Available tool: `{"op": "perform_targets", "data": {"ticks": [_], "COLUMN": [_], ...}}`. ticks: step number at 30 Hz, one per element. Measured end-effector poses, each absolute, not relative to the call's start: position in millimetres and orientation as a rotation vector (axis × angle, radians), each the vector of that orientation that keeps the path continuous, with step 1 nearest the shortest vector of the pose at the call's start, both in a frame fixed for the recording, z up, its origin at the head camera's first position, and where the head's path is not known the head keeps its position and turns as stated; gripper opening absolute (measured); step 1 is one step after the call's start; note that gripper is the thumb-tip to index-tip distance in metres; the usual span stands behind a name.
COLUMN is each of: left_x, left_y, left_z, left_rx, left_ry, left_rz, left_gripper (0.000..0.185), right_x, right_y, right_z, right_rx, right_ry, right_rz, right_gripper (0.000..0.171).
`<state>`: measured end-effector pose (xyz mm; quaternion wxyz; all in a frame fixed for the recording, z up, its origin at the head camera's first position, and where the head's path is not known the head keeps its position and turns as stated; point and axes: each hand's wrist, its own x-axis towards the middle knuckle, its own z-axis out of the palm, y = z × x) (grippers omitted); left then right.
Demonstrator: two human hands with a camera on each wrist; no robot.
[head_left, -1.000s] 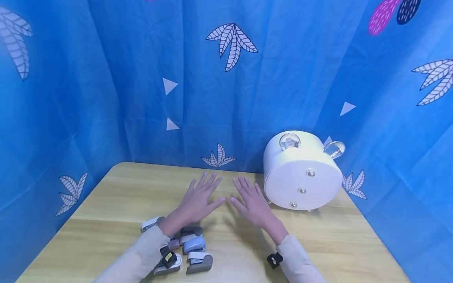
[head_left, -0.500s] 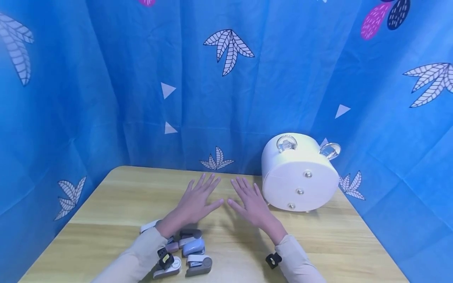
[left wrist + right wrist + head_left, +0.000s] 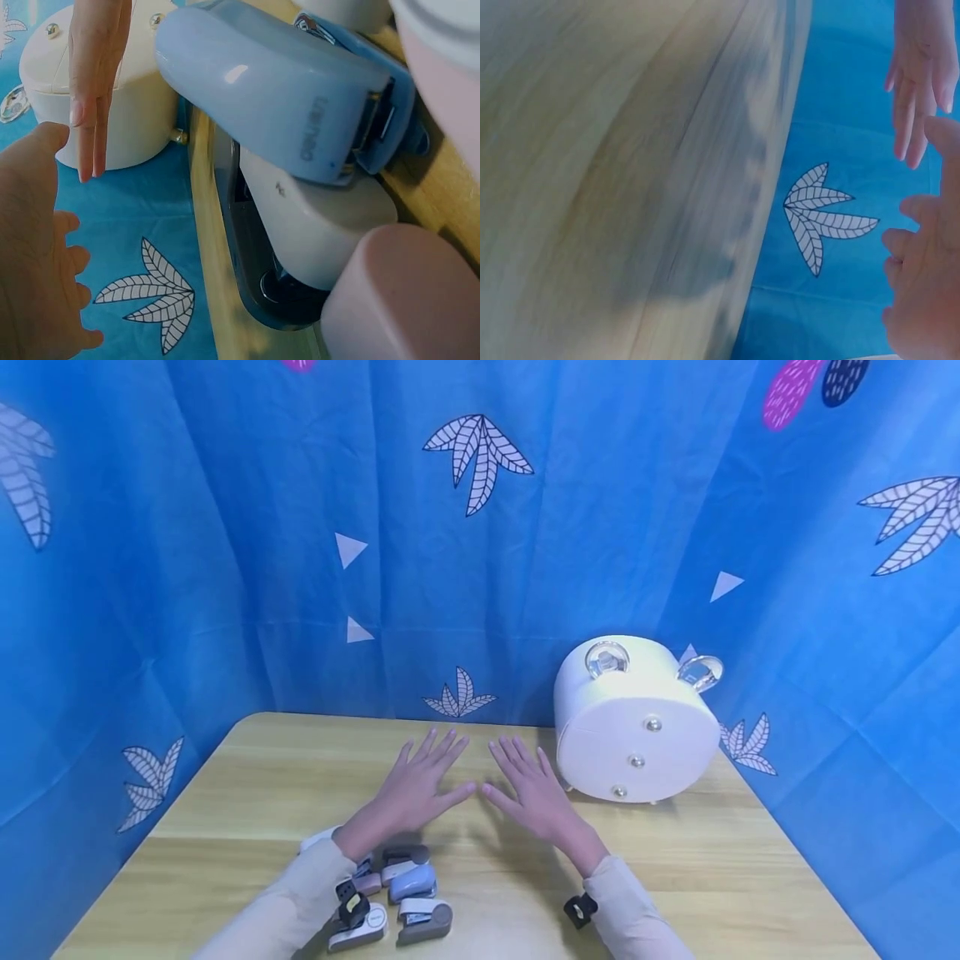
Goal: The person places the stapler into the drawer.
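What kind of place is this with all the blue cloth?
Probably a small recording booth, not a lived-in room: blue leaf-print curtains wall in one wooden table, which bears only a cluster of small staplers and a round white box.

Bright even light; blurred wrist views.

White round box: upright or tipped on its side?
Tipped. The white round box lies on its curved wall on the table; flat studded face toward the camera, clear knobs on top.
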<state>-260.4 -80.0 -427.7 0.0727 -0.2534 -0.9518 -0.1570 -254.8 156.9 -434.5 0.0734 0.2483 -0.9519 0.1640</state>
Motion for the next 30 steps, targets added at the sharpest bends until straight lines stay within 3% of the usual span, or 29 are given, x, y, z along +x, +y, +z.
{"op": "perform_targets", "data": {"ticks": [12,30], "left_x": [-263.0,-253.0], "left_y": [-81.5,-84.1], "left_z": [-414.3,-429.8], "left_rx": [-0.765,-0.766], "left_ry": [-2.865,-2.911], "left_rz": [-0.454,-0.453], "left_gripper": [0.083,0.082], "right_x": [-257.1,-245.7], "right_y": [159.2,155.5], "right_z": [-428.0,-434.4], "right_rx": [0.716,0.717], "right_ry": [-2.85,-2.864], "right_rz": [0.499,0.447], "right_gripper": [0.076,0.077]}}
